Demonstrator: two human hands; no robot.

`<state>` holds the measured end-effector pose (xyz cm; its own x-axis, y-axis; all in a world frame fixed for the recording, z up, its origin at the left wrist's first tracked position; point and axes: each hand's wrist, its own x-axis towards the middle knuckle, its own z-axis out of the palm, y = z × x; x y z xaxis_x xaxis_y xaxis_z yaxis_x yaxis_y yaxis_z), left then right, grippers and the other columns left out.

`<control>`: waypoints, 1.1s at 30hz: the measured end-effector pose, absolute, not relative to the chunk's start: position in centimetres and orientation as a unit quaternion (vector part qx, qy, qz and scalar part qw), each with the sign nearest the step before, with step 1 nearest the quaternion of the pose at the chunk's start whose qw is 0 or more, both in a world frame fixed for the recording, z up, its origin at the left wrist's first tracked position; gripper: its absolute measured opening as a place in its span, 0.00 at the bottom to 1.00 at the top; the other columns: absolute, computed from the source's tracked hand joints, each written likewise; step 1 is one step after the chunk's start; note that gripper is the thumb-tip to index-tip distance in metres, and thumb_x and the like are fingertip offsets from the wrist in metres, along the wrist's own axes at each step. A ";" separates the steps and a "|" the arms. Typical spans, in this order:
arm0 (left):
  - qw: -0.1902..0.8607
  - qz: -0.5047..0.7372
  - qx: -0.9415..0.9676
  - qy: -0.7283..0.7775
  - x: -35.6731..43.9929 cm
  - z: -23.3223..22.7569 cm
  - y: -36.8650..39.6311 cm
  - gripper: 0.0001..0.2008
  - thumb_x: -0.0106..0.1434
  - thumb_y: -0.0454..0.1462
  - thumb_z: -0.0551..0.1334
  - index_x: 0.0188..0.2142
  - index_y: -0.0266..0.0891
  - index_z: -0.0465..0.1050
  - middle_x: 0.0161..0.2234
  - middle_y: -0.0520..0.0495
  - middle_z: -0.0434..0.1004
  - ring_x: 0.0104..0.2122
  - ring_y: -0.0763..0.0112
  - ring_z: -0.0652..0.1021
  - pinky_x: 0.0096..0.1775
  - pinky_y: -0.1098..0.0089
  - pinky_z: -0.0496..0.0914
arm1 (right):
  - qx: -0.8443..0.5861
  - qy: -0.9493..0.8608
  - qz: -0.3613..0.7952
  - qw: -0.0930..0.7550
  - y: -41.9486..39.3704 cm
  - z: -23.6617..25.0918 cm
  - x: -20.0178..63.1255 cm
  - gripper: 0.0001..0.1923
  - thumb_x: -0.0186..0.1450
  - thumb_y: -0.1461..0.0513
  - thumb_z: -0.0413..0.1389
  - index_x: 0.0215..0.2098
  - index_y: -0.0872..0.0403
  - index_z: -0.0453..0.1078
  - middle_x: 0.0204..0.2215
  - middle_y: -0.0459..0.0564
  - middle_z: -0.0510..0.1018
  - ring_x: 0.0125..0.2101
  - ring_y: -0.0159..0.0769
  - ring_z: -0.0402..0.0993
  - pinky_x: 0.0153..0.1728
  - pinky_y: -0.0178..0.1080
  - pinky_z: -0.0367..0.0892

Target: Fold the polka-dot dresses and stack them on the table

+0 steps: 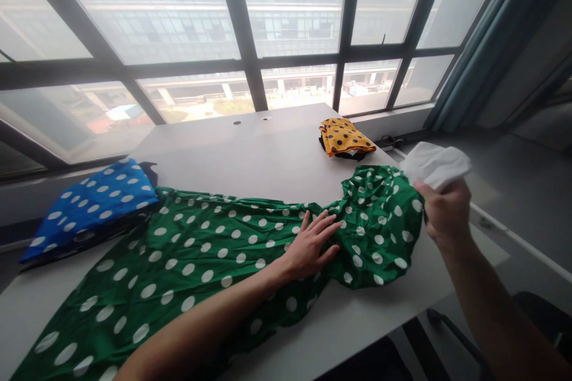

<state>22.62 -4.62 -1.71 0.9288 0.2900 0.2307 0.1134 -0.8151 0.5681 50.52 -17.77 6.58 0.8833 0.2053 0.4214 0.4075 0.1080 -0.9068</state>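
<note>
A green cloth with white polka dots [210,250] lies spread across the white table [259,155]. My left hand [310,244] rests flat on it near the middle, fingers apart. My right hand [442,211] grips the cloth's right end, lifted and bunched above the table's right edge. A white inner side of the cloth [435,164] shows above that hand.
A folded blue polka-dot cloth [89,205] lies at the left on something dark. A folded orange cloth with black dots [344,136] sits on a dark item at the far right. Large windows stand behind the table. A blue curtain [487,41] hangs at right.
</note>
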 end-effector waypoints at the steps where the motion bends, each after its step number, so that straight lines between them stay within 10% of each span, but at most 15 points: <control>1: 0.333 0.197 0.913 0.130 22.7 -1.0 -4.6 0.25 0.74 0.46 0.57 0.68 0.46 0.67 0.69 0.43 0.66 0.71 0.53 0.60 0.72 0.43 0.40 | -0.677 -0.267 -0.089 0.680 -16.8 7.6 48.9 0.20 0.52 0.59 0.69 0.42 0.55 0.75 0.39 0.50 0.81 0.38 0.42 0.79 0.45 0.46 0.76; 10: 0.812 0.232 0.433 0.317 17.0 3.3 -2.3 0.25 0.74 0.52 0.52 0.52 0.40 0.78 0.48 0.42 0.83 0.46 0.57 0.83 0.47 0.60 0.79 | -0.545 -0.704 0.125 0.437 -10.6 6.5 31.5 0.39 0.61 0.72 0.52 0.70 0.47 0.62 0.65 0.54 0.71 0.61 0.47 0.71 0.62 0.47 0.68; 17: 0.860 0.152 0.257 0.414 9.6 1.9 -2.7 0.28 0.65 0.58 0.62 0.43 0.35 0.77 0.32 0.45 0.82 0.30 0.61 0.81 0.36 0.64 0.77 | -0.447 -0.823 0.275 0.216 -12.2 2.5 27.7 0.47 0.62 0.65 0.65 0.75 0.46 0.54 0.76 0.61 0.47 0.68 0.59 0.62 0.63 0.53 0.66; 22: 0.789 0.164 0.385 0.449 9.0 1.2 -3.9 0.25 0.57 0.42 0.74 0.51 0.37 0.73 0.37 0.49 0.81 0.33 0.65 0.81 0.36 0.70 0.74 | -0.430 -0.811 0.316 0.241 -11.0 4.8 32.0 0.25 0.67 0.59 0.63 0.63 0.47 0.72 0.58 0.52 0.78 0.57 0.47 0.76 0.59 0.47 0.70; 26: 0.741 0.192 0.459 0.452 9.7 0.0 -4.1 0.32 0.53 0.34 0.73 0.58 0.40 0.68 0.44 0.47 0.80 0.41 0.62 0.81 0.44 0.66 0.75 | -0.538 -0.761 0.222 0.288 -6.1 5.0 37.4 0.17 0.69 0.63 0.58 0.56 0.52 0.77 0.53 0.55 0.81 0.54 0.46 0.77 0.58 0.49 0.70; 33: 0.671 0.201 0.532 0.476 10.1 -1.3 -4.0 0.37 0.50 0.27 0.63 0.62 0.38 0.69 0.46 0.45 0.81 0.45 0.56 0.81 0.46 0.61 0.77 | -0.516 -0.832 0.201 0.048 4.2 3.7 42.5 0.37 0.60 0.70 0.58 0.66 0.43 0.70 0.73 0.47 0.59 0.75 0.52 0.42 0.72 0.63 0.39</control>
